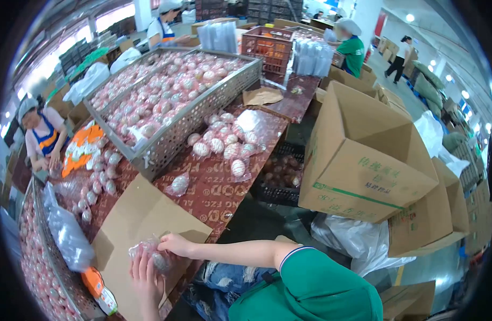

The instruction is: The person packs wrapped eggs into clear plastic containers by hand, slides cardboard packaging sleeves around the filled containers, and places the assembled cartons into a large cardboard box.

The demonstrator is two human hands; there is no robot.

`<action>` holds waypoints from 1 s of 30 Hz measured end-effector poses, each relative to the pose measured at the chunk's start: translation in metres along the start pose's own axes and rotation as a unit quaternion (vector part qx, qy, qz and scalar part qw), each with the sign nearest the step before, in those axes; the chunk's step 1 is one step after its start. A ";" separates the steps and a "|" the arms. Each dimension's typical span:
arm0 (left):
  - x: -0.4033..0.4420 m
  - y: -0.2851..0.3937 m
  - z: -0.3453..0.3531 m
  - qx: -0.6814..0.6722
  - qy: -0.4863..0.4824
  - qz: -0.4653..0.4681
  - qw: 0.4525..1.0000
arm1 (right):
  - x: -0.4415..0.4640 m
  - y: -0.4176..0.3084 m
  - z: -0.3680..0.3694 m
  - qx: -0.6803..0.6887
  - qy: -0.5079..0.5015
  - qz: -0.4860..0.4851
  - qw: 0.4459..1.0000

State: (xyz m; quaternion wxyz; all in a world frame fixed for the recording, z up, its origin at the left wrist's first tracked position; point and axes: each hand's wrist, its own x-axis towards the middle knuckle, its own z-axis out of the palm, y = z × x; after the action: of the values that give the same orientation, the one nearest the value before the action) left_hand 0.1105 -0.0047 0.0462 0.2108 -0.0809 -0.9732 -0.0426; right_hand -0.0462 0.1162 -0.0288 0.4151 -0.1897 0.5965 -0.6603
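Of the hands I watch, my left hand (pixel 146 274) lies partly open against a clear plastic bag (pixel 161 262), its grip unclear; my right hand (pixel 173 244) pinches the bag, at half past seven, over a cardboard sheet (pixel 148 209). Wrapped balls (pixel 217 145) lie at one o'clock from it on the tabletop (pixel 206 197).

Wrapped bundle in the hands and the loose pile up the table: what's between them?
In the head view, from bundle to pile: bare cardboard sheet, then printed red tabletop with one separate wrapped piece lying on it.
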 end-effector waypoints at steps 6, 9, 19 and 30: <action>0.015 -0.008 -0.010 -0.036 -0.046 -0.051 0.997 | 0.004 -0.005 -0.003 0.060 -0.019 0.070 0.996; 0.025 -0.006 -0.007 -0.051 -0.010 -0.100 0.994 | 0.010 -0.007 -0.005 0.055 -0.009 0.077 0.995; 0.029 0.105 0.035 -0.012 0.134 -0.171 0.976 | -0.020 0.012 0.007 0.300 0.046 -0.101 0.948; -0.031 0.104 0.024 -0.627 -0.016 -0.381 0.679 | -0.137 0.019 -0.026 0.146 -0.105 0.102 0.978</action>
State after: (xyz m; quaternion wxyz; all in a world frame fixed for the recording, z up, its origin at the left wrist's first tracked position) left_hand 0.1469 0.0958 0.0162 0.0602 0.1833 -0.6685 -0.7183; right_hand 0.0205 0.2395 -0.0188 0.5638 -0.1333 0.4626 -0.6711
